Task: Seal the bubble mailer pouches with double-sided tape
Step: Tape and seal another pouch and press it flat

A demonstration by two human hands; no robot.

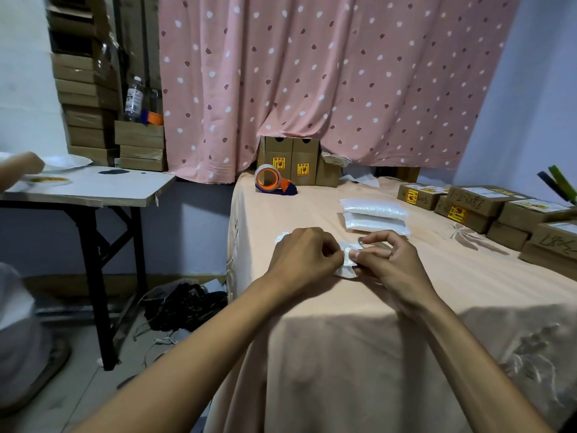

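A small white bubble mailer pouch (347,264) lies on the peach tablecloth, mostly covered by both hands. My left hand (304,256) curls over its left part and pinches it. My right hand (385,260) pinches its right edge between thumb and fingers, and a small tape roll (374,243) seems to sit behind those fingers. Two more white bubble mailers (374,217) are stacked just beyond the hands. Whether any tape strip is on the pouch is hidden.
An orange tape dispenser (271,180) stands at the table's far left. Cardboard boxes (487,210) line the right side and the back (290,160). Another person's hand (22,167) reaches over a folding table (93,189) on the left. The table edge drops off at left.
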